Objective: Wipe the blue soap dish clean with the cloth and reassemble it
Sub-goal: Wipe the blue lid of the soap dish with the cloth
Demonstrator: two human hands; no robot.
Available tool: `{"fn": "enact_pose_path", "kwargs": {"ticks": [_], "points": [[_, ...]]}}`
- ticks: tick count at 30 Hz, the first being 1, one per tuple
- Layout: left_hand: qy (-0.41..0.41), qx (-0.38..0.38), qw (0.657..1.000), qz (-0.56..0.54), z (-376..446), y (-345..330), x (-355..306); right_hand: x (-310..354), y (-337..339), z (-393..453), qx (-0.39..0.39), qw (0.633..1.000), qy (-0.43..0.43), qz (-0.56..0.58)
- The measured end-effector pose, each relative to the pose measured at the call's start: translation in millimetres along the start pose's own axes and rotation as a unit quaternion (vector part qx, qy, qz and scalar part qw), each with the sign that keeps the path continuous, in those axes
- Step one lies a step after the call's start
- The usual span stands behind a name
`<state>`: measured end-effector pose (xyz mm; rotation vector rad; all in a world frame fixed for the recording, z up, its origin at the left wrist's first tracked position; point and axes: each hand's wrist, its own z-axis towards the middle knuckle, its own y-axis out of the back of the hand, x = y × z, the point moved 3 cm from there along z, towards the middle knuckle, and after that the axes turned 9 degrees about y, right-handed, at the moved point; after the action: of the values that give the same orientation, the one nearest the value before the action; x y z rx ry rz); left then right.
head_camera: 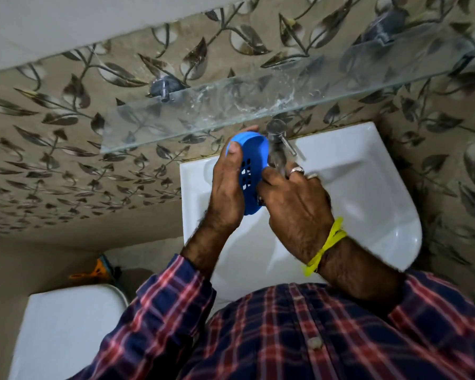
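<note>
Leaf-patterned wall tiles back a white ceramic washbasin (368, 193) under a glass shelf (231, 105). Both hands hold the blue oval plastic soap dish (251, 163) above the basin, beside the chrome tap (279, 144): left hand (225, 193) clasped around its edge, right hand (294, 204) gripping the opposite side.

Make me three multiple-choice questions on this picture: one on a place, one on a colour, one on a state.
1. Where is the soap dish?
A. on the glass shelf
B. held over the sink
C. on the floor

2. What colour is the band on the right wrist?
A. yellow
B. red
C. black

3. How is the dish held?
A. by the left hand alone
B. by the right hand alone
C. by both hands

Answers: 1 B, it is in the hands above the basin; 2 A, the band is bright yellow; 3 C, fingers of both hands are on it.
</note>
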<state>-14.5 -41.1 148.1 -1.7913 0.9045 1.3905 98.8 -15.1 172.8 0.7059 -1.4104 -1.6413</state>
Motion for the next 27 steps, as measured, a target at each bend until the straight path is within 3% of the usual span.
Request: {"fn": "enact_pose_path", "kwargs": {"ticks": [4, 6, 8, 9, 11, 13, 16, 23, 25, 27], "points": [[0.001, 0.006, 1.0, -0.028, 0.1, -0.7, 0.7, -16.1, -0.7, -1.3, 0.015, 0.975, -0.01, 0.223], [0.046, -0.005, 0.995, -0.091, 2.8, 6.0, 2.3, -33.2, 3.1, -2.5, 0.017, 0.908, -0.037, 0.418], [0.072, -0.006, 0.989, -0.128, 7.8, 14.7, 0.7, -47.6, 11.7, -2.3, -0.06, 0.849, -0.09, 0.517], [0.075, -0.003, 0.989, -0.13, 8.4, 16.2, 0.1, -53.2, 13.6, -1.1, -0.11, 0.847, -0.115, 0.507], [0.079, 0.011, 0.989, -0.128, 6.4, 10.9, 5.0, -53.3, 17.1, 5.7, -0.19, 0.878, -0.13, 0.419], [0.077, 0.023, 0.989, -0.124, 1.0, -3.2, 14.3, -38.1, 21.4, 16.5, -0.216, 0.912, -0.101, 0.335], [0.078, 0.04, 0.983, -0.164, -3.2, -11.7, 18.8, -16.2, 24.0, 23.1, -0.195, 0.95, -0.042, 0.239], [0.099, 0.029, 0.981, -0.166, -7.4, -4.2, 19.6, -14.2, 17.7, -4.4, -0.043, 0.98, 0.03, 0.192], [0.11, 0.033, 0.979, -0.17, -8.6, -6.2, 26.0, -28.4, 24.5, 2.0, -0.049, 0.969, -0.008, 0.243], [0.113, 0.017, 0.979, -0.169, -6.9, -3.6, 24.3, -36.9, 30.3, 13.9, -0.114, 0.957, -0.054, 0.26]]}}
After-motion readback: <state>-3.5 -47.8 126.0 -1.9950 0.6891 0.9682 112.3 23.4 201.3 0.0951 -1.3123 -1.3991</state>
